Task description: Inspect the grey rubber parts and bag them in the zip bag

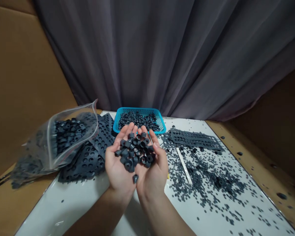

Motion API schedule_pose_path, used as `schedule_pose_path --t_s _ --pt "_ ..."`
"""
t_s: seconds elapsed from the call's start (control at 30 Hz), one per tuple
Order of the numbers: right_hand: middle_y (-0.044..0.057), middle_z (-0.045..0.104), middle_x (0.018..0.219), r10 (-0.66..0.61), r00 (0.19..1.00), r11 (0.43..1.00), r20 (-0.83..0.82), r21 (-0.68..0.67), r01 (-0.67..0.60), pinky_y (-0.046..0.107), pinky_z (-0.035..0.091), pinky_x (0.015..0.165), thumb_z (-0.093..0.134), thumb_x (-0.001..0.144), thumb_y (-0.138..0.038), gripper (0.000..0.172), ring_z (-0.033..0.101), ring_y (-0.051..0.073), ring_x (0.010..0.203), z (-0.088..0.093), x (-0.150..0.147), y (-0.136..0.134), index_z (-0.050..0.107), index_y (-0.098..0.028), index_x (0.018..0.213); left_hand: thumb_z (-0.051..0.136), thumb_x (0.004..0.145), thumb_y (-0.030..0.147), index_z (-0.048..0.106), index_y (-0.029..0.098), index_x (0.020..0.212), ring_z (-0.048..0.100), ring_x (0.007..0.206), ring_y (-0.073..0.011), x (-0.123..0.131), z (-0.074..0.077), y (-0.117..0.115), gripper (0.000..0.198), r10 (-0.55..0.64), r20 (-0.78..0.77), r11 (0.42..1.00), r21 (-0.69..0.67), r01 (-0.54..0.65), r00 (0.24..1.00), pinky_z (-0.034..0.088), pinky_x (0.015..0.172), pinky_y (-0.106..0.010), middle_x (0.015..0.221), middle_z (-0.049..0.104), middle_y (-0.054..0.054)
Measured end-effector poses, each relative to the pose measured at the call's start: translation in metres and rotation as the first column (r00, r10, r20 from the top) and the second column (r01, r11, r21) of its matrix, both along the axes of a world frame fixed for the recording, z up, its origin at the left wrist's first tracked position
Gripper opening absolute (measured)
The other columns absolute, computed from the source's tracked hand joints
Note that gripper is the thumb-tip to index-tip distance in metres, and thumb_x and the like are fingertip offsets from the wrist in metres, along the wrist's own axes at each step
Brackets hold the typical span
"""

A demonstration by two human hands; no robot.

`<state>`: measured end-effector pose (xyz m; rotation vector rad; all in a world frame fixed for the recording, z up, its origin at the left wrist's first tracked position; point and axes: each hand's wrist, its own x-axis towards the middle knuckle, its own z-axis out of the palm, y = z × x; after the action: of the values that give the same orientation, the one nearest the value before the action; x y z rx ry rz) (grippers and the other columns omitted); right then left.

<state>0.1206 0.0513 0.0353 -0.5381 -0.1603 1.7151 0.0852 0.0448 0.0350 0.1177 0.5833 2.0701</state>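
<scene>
A grey cloth curtain [147, 55] hangs at twelve o'clock behind the glossy white counter [83, 209]; small black discs [221, 181] litter four o'clock. Centrally, the left hand [117, 173] and right hand [153, 175] cup black tapered caps [131, 153], fingers [130, 127] extended, slightly curled. Caps partly hide the palms [147, 185]; forearms [97, 213] are cropped at six o'clock.

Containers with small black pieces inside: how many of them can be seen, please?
2. A blue plastic basket stands beyond the cupped left hand and right hand; a transparent zip bag lies to their left. Another could be hidden behind them.
</scene>
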Motion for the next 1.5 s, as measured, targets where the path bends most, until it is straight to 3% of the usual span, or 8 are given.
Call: schedule_pose_path --t_s 0.17,0.3,0.5,0.67,0.8,1.07,1.27,1.5 --pt "0.003 0.063 0.117 0.027 0.993 0.998 0.117 0.048 -0.033 0.039 0.040 0.101 0.057 0.068 -0.016 0.033 0.059 0.018 0.107 -0.002 0.001 0.001 0.059 -0.022 0.101 0.042 0.075 0.011 0.064 0.020 0.100 0.054 0.112 -0.0193 0.002 0.002 0.001 0.034 -0.007 -0.049 0.998 -0.070 0.003 0.999 0.040 0.100 -0.035 0.117 0.062 -0.006" --pt "0.002 0.064 0.114 0.029 0.989 0.998 0.142 0.059 -0.037 0.038 0.040 0.101 0.053 0.069 -0.015 0.031 0.060 0.017 0.105 -0.005 -0.002 0.000 0.062 -0.021 0.098 0.042 0.077 0.019 0.065 0.019 0.098 0.054 0.113 -0.0200 0.000 -0.001 0.002 0.031 -0.003 -0.051 0.996 -0.086 -0.001 0.999 0.042 0.097 -0.033 0.117 0.063 -0.006" --pt "0.005 0.064 0.114 0.030 0.970 0.996 0.241 0.077 -0.050 0.038 0.039 0.102 0.052 0.070 -0.016 0.029 0.058 0.018 0.107 -0.008 -0.008 0.000 0.064 -0.018 0.097 0.045 0.075 0.022 0.067 0.016 0.096 0.052 0.114 -0.0174 -0.007 -0.009 0.005 0.031 -0.082 -0.280 0.976 -0.219 0.020 0.956 0.040 0.096 -0.021 0.113 0.065 -0.005" --pt "0.005 0.066 0.110 -0.009 0.987 0.997 0.159 0.082 -0.005 0.038 0.043 0.099 0.057 0.073 -0.021 0.029 0.061 0.017 0.103 -0.010 -0.005 0.002 0.062 -0.018 0.101 0.039 0.080 0.027 0.066 0.016 0.097 0.053 0.113 -0.0188 -0.003 -0.009 0.008 0.034 -0.054 -0.159 0.972 -0.232 0.016 0.986 0.043 0.095 -0.026 0.111 0.065 -0.006" --pt "0.004 0.067 0.110 0.000 0.987 0.997 0.162 0.078 -0.012 0.037 0.044 0.098 0.065 0.067 -0.017 0.036 0.061 0.017 0.103 -0.010 -0.003 0.004 0.061 -0.020 0.103 0.041 0.080 0.031 0.064 0.016 0.102 0.053 0.114 -0.0203 0.001 -0.006 0.008 0.036 -0.004 -0.124 0.983 -0.183 -0.019 0.992 0.041 0.099 -0.031 0.118 0.062 -0.008" --pt "0.003 0.067 0.108 -0.014 0.993 0.999 0.120 0.031 0.010 0.039 0.042 0.099 0.056 0.074 -0.018 0.023 0.062 0.017 0.102 -0.008 -0.003 0.004 0.063 -0.020 0.096 0.037 0.082 0.032 0.063 0.015 0.105 0.050 0.117 -0.0232 -0.001 -0.001 0.004 0.039 -0.017 -0.021 0.994 -0.107 0.014 1.000 0.035 0.103 -0.038 0.123 0.058 -0.010" --pt "0.004 0.067 0.109 -0.026 0.999 0.999 0.047 0.030 0.025 0.043 0.035 0.104 0.045 0.080 -0.032 0.026 0.059 0.018 0.108 -0.006 -0.002 0.003 0.064 -0.020 0.093 0.035 0.084 0.039 0.062 0.019 0.109 0.045 0.122 -0.0239 -0.001 -0.003 -0.001 0.042 -0.063 -0.029 0.998 -0.025 0.062 0.998 0.030 0.106 -0.040 0.127 0.055 -0.007" --pt "0.005 0.067 0.110 -0.023 1.000 0.998 -0.020 0.052 0.024 0.043 0.036 0.104 0.034 0.084 -0.035 0.035 0.059 0.018 0.108 -0.002 0.001 0.003 0.063 -0.020 0.095 0.029 0.086 0.037 0.056 0.022 0.119 0.037 0.128 -0.0236 -0.001 -0.004 -0.003 0.045 -0.067 -0.119 0.994 0.078 0.077 0.991 0.030 0.106 -0.042 0.134 0.049 -0.004"
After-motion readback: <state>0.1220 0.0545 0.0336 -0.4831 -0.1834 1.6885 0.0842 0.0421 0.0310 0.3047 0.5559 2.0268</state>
